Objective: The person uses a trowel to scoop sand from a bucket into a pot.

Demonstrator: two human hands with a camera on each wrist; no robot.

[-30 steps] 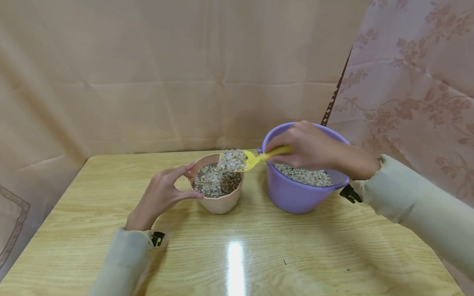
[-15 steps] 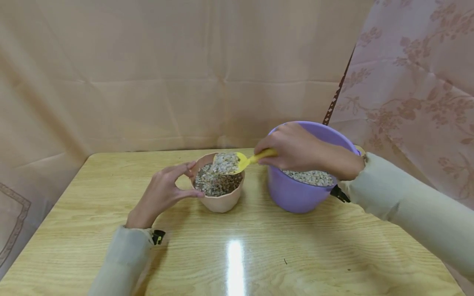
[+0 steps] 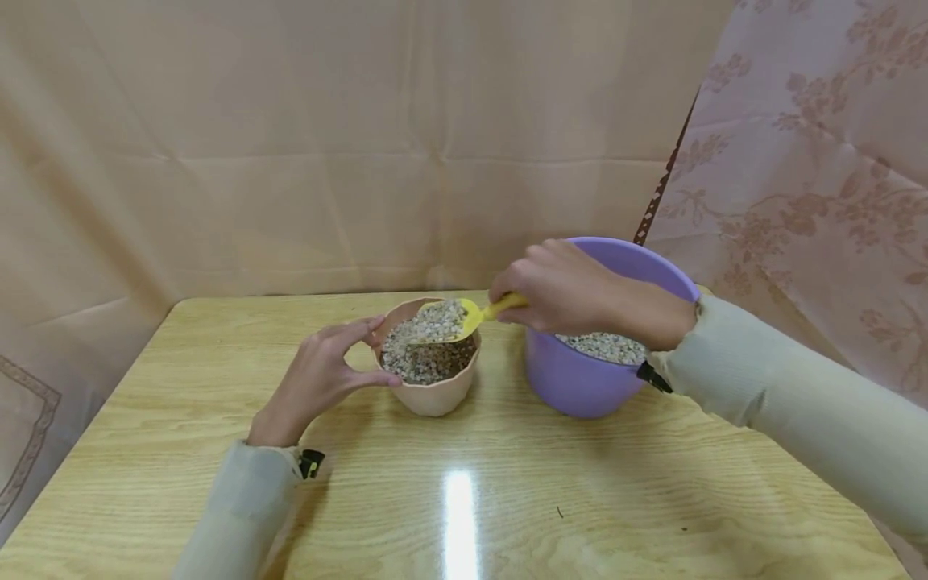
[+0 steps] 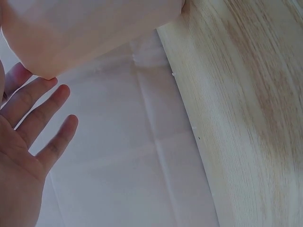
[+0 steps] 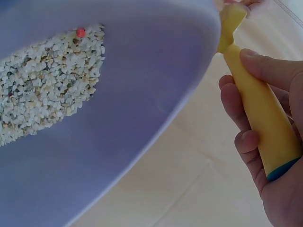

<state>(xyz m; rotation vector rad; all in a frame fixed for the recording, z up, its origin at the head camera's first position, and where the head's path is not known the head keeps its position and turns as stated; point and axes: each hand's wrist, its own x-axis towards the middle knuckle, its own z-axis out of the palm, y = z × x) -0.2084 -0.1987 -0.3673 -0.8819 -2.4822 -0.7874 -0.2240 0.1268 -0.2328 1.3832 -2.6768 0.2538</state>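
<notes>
My left hand [image 3: 322,379] steadies the peach flower pot [image 3: 435,399], its thumb on the near rim and its index finger at the left rim. In the left wrist view the fingers [image 4: 57,101] spread beside the pot [image 4: 90,33]. With its fingers curled round the yellow handle, my right hand [image 3: 569,286] grips a small shovel [image 3: 474,318]. The blade tilts over the pot, and pale gravel [image 3: 438,321] slides off it onto the gravel [image 3: 428,362] inside. The right wrist view shows the handle [image 5: 260,113] with its teal end.
Right of the pot stands a purple bucket [image 3: 580,383], partly under my right forearm, with pale gravel [image 5: 52,80] in it. Both containers rest on a wooden table [image 3: 406,483]. A beige curtain [image 3: 326,161] hangs behind, a floral cloth [image 3: 812,201] at right.
My right hand has moved left with the shovel, whose blade has gone from the pot's right rim to over its middle and tilted. My left hand stays on the pot.
</notes>
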